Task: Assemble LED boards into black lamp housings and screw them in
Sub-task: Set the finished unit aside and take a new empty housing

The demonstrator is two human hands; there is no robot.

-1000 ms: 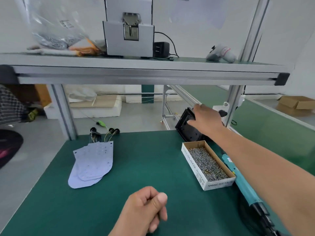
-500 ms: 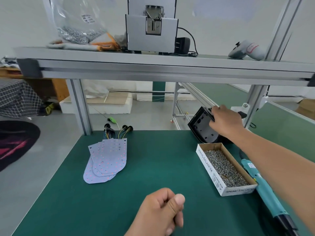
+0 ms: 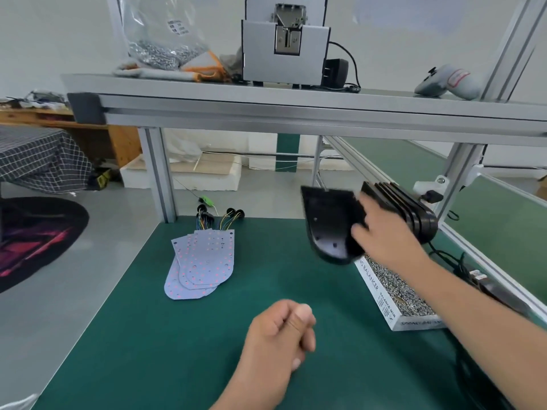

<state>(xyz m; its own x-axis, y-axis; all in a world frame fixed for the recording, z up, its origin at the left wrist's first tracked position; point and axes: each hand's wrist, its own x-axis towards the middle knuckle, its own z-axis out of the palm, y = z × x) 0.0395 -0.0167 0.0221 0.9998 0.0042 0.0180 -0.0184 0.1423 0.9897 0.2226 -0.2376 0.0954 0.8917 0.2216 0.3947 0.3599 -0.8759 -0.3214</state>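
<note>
Ideally the right hand, gripping one black housing, should set it hollow-side up beside the LED boards, left hand fisted, apparently empty.

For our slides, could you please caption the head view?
The right hand holds a black housing over the bench; left hand curled.

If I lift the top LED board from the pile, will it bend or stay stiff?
Probably stiff and light: the top LED board lies flat, a thin sheet. Its coloured wires look floppy and bunched with others, so they may snag.
</note>
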